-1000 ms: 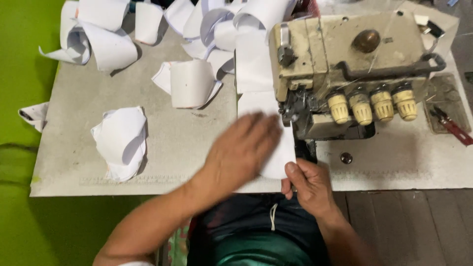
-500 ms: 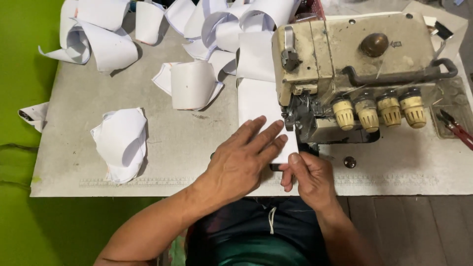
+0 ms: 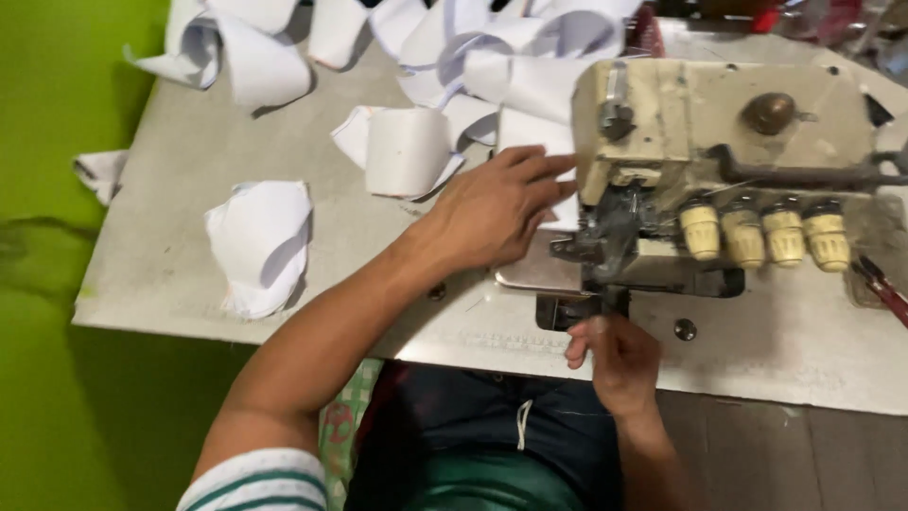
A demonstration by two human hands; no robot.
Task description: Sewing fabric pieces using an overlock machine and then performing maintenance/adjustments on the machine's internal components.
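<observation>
Left of the sewing machine, loose white fabric pieces lie scattered on the grey worktop, seemingly set within reach. The left hand, grip spread flat, presses a white fabric strip just beside the machine's left face. Below the machine, the right hand curls loosely, pinching nothing visible. No labels show.

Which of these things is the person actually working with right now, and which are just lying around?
In use: left hand on the white fabric piece; right hand at the sewing machine front.
Lying about: folded white piece, white fabric pile, red-handled tool.
</observation>
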